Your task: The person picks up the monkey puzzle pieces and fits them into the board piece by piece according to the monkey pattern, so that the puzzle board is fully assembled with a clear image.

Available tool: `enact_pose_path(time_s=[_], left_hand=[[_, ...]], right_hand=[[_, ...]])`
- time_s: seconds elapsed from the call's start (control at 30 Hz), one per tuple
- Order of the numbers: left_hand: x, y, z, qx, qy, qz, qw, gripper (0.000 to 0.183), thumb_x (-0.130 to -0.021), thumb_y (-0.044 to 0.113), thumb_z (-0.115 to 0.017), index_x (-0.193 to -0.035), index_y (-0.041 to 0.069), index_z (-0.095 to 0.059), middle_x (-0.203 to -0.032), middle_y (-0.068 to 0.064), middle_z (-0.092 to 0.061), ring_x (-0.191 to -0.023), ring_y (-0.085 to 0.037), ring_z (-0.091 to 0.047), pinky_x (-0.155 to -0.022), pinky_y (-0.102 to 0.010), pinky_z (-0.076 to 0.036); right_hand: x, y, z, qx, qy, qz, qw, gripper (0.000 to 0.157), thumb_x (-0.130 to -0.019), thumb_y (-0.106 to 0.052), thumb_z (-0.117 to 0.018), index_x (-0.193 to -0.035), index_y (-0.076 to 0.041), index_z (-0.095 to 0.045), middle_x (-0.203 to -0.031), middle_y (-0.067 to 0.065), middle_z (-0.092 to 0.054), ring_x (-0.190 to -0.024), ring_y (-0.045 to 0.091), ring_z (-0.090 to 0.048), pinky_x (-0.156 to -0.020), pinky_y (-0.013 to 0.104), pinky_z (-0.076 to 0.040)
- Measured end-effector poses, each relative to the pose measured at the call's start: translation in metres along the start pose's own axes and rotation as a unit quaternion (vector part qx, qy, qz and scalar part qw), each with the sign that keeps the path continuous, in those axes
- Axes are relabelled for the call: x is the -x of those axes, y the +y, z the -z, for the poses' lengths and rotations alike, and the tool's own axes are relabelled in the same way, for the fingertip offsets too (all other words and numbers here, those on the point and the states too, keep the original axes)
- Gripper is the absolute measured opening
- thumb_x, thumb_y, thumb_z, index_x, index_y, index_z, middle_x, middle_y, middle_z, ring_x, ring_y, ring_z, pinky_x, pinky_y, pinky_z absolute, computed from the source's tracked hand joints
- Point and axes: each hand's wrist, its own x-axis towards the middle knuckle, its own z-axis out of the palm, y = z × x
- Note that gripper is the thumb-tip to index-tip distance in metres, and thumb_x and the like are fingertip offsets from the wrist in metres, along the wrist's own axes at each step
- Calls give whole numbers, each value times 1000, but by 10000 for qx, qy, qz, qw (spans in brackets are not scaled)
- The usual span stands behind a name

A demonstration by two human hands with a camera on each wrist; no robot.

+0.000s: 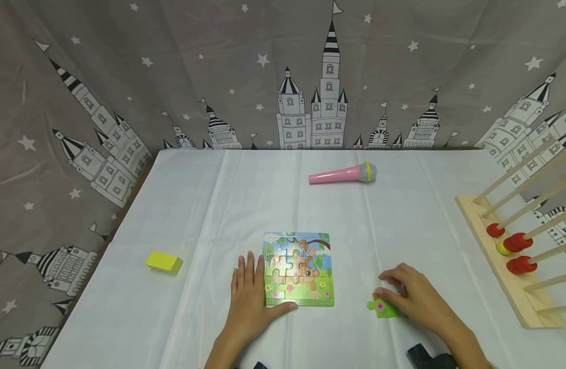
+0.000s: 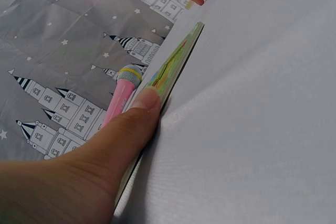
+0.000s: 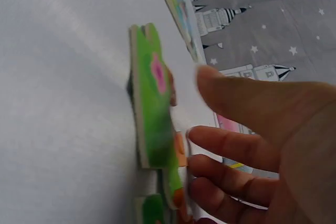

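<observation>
A square jigsaw puzzle (image 1: 297,269) with a monkey picture lies at the middle of the table. My left hand (image 1: 251,305) rests along its left side with straight fingers, the thumb (image 2: 147,100) at its near edge. To the right, my right hand (image 1: 421,297) is over a green puzzle piece (image 1: 385,308) with a pink flower. In the right wrist view its thumb (image 3: 212,85) and loosely bent fingers stand apart, with nothing pinched between them. More pieces, green and orange (image 3: 152,208), lie close by that piece, mostly hidden from the head view by the hand.
A pink toy microphone (image 1: 338,175) lies toward the back of the white-covered table. At the left is a yellow block (image 1: 164,262). A wooden peg stand (image 1: 499,277) with red and yellow beads stands at the right edge. A grey castle-print curtain (image 1: 246,56) hangs behind.
</observation>
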Motion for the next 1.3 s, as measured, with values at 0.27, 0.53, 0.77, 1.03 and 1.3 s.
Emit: enact_pose_path(time_s=[0.27,0.53,0.77,1.03,1.3], left_hand=[[0,0,1,-31,10,-42,10000,119,-59,72,-63,-143,-1,-20,-151,-22,-8,-140,-39,0,-111,-54,-6],[-1,1,1,-10,15,-30,10000,119,-59,72,-63,-143,0,-20,-151,-22,-8,-140,-39,0,-111,-54,-6],[-1,0,1,-18,-4,-10,10000,120,-59,72,-63,-143,-1,-20,-151,-22,-8,-140,-39,0,-111,-54,-5],[-1,0,1,1,-29,3,10000,120,-59,73,-63,-143,-1,-20,-151,-22,-8,-140,-39,1,-111,-54,-5],[0,0,0,-12,-56,12,10000,120,-59,74,-61,-143,0,-19,-151,-22,-7,-140,-39,1,-111,-55,-5]], right_hand=[[10,-4,3,430,-419,-202,9980,52,-64,-39,-78,-108,-15,-63,-94,-5,-54,-79,8,-40,-69,26,-33],[17,-9,-2,710,58,-232,9972,50,-59,-36,-81,-99,-13,-63,-92,-3,-53,-78,9,-40,-71,31,-33],[19,-11,-3,862,211,-452,9950,46,-57,-42,-80,-90,-14,-63,-90,-1,-51,-78,14,-39,-72,37,-31],[21,-9,-7,805,512,-298,9950,40,-54,-38,-83,-80,-17,-61,-80,-6,-46,-75,11,-38,-69,32,-29],[24,-9,-9,106,649,-109,9978,42,-56,-28,-84,-79,-18,-51,-69,-12,-40,-64,0,-33,-60,21,-29]])
